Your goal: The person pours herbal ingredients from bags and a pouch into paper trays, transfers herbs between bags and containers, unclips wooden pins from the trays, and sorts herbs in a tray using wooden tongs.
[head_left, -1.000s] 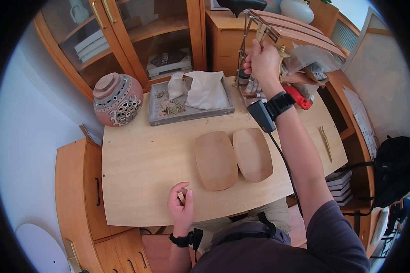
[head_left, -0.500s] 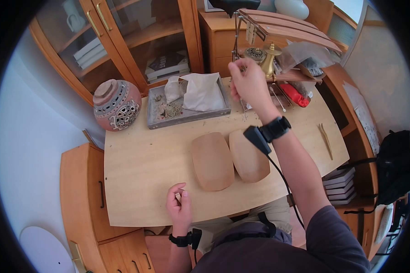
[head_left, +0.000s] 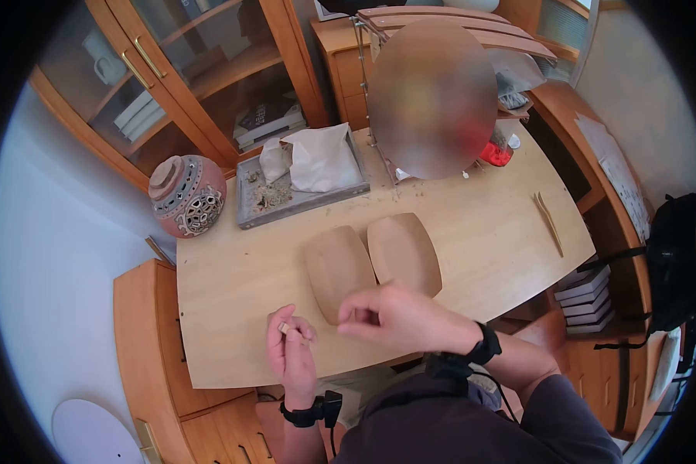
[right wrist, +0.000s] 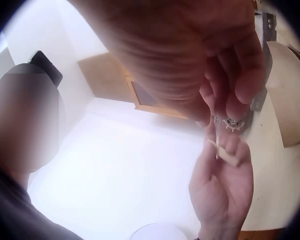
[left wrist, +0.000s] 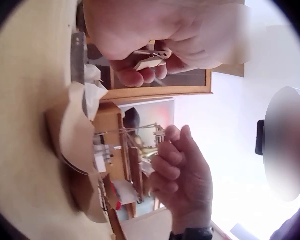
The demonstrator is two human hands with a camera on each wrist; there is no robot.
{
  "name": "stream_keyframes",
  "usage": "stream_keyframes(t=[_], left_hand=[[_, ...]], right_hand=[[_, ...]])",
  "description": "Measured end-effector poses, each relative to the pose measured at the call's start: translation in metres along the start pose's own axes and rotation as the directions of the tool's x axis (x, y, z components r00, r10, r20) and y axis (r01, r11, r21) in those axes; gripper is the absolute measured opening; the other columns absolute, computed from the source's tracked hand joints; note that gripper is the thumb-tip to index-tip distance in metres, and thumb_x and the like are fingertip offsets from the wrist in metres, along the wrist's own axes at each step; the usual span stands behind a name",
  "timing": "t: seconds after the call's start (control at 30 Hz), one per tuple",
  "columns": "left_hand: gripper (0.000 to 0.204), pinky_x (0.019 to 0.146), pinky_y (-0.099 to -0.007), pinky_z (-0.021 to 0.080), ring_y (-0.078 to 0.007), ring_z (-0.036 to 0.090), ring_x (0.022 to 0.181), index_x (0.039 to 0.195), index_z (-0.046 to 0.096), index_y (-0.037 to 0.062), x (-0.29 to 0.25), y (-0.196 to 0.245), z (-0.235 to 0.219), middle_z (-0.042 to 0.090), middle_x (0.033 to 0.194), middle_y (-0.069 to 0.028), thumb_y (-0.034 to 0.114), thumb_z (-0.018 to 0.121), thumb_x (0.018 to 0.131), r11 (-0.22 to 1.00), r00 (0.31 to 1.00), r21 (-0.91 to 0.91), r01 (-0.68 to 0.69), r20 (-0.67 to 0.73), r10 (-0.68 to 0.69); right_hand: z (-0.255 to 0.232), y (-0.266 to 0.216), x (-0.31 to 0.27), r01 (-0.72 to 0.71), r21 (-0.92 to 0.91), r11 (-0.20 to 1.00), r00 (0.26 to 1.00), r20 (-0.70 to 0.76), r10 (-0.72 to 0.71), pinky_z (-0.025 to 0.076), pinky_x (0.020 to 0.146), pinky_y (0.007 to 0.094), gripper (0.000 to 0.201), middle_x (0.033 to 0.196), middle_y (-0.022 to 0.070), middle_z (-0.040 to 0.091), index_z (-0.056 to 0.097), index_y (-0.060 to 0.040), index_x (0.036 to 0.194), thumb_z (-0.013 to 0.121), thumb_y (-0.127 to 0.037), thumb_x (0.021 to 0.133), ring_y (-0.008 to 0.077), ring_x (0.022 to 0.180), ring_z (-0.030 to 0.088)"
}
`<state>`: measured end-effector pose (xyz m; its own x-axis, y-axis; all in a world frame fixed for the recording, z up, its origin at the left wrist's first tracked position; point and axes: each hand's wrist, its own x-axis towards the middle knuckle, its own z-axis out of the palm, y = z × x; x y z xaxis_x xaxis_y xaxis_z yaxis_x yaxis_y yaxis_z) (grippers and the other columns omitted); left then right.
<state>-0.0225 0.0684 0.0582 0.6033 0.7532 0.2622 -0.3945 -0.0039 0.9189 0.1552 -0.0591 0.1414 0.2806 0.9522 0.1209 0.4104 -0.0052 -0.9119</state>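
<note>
While the left hand [head_left: 292, 352] curls its fingers round a wooden clip [left wrist: 151, 63], set slantwise across them over the table [head_left: 232, 309], the right hand [head_left: 402, 317] hangs just to its right, apart, fingers curled, though whether they pinch anything I cannot tell.

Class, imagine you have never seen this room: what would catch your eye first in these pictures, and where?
Probably the left hand at the table's near edge, holding a small wooden clothespin, with the curled right hand beside it. Next, two brown paperboard trays lie side by side mid-table. The pink openwork jar by the table's far left corner also stands out.
</note>
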Motion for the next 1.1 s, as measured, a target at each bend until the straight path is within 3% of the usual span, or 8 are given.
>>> stream_keyframes(t=[0.13,0.23,0.3,0.6,0.73,0.83,0.9,1.1], left_hand=[[0.040,0.085,-0.0309,0.047,-0.0147,0.053,0.092,0.141,0.049,-0.0051,0.010,0.016,0.028,0.048,0.104,-0.0049,0.006,0.048,0.103,0.993,0.989,0.108,-0.056,0.139,0.041],[0.042,0.095,-0.0337,0.047,-0.0165,0.055,0.101,0.145,0.046,-0.0061,0.015,0.025,0.045,0.050,0.104,-0.0049,0.006,0.047,0.105,0.994,0.977,0.107,-0.020,0.211,-0.003],[0.045,0.099,-0.0347,0.046,-0.0180,0.057,0.108,0.148,0.041,-0.0067,0.015,0.029,0.055,0.058,0.109,-0.0075,0.010,0.045,0.107,0.987,0.961,-0.105,0.125,0.260,-0.095],[0.047,0.100,-0.0394,0.047,-0.0285,0.061,0.117,0.150,0.029,-0.0014,0.028,0.040,0.089,0.065,0.120,-0.0239,0.019,0.039,0.109,0.975,0.891,-0.126,0.181,0.441,-0.109],[0.046,0.088,-0.0308,0.053,-0.0182,0.064,0.103,0.150,0.028,0.0015,0.028,0.037,0.093,0.063,0.123,-0.0201,0.017,0.043,0.109,0.973,0.882,-0.157,0.172,0.464,-0.082],[0.040,0.093,-0.0311,0.051,-0.0177,0.062,0.107,0.144,0.039,-0.0003,0.029,0.037,0.096,0.061,0.126,-0.0169,0.015,0.046,0.108,0.975,0.900,-0.122,0.184,0.421,-0.117],[0.031,0.098,-0.0321,0.048,-0.0171,0.060,0.112,0.133,0.053,-0.0020,0.031,0.030,0.091,0.059,0.126,-0.0127,0.014,0.048,0.107,0.996,0.892,0.068,0.055,0.446,-0.080],[0.027,0.101,-0.0311,0.046,-0.0152,0.058,0.113,0.125,0.060,-0.0026,0.029,0.023,0.091,0.059,0.124,-0.0084,0.014,0.048,0.107,0.995,0.900,-0.020,0.102,0.428,-0.083]], right_hand=[[0.010,0.003,-0.014,-0.014,-0.042,0.999,0.992,0.123,0.019,0.052,0.059,0.0402,0.021,0.067,0.0146,0.066,0.067,-0.0017,0.098,0.069,-0.022,0.093,0.0329,0.061,0.067],[0.014,0.009,-0.022,-0.001,-0.057,0.998,0.999,0.032,0.003,0.052,0.059,0.0426,0.026,0.067,0.0160,0.066,0.066,-0.0020,0.103,0.069,-0.026,0.094,0.0357,0.063,0.067],[0.009,0.004,-0.024,0.018,-0.036,0.999,1.000,-0.006,-0.018,0.052,0.058,0.0428,0.026,0.067,0.0164,0.066,0.066,-0.0019,0.104,0.069,-0.026,0.094,0.0363,0.062,0.067],[0.003,0.004,-0.034,0.061,0.037,0.997,0.990,-0.127,-0.056,0.051,0.058,0.0405,0.022,0.069,0.0152,0.065,0.063,-0.0007,0.103,0.069,-0.020,0.095,0.0329,0.061,0.067],[-0.003,0.001,-0.037,0.043,0.006,0.999,0.985,-0.169,-0.041,0.051,0.058,0.0397,0.020,0.070,0.0158,0.066,0.062,0.0004,0.101,0.069,-0.017,0.095,0.0331,0.062,0.067],[-0.005,0.005,-0.038,0.066,0.006,0.998,0.968,-0.244,-0.063,0.052,0.057,0.0394,0.020,0.072,0.0152,0.067,0.061,0.0007,0.100,0.069,-0.016,0.094,0.0328,0.063,0.068],[-0.006,0.006,-0.038,0.056,-0.077,0.995,0.952,-0.297,-0.077,0.052,0.055,0.0399,0.020,0.072,0.0137,0.067,0.061,0.0003,0.100,0.070,-0.016,0.094,0.0321,0.063,0.068],[-0.005,0.012,-0.038,0.085,-0.269,0.959,0.923,-0.342,-0.178,0.052,0.053,0.0410,0.019,0.069,0.0121,0.066,0.061,-0.0022,0.096,0.072,-0.018,0.092,0.0316,0.060,0.067]])
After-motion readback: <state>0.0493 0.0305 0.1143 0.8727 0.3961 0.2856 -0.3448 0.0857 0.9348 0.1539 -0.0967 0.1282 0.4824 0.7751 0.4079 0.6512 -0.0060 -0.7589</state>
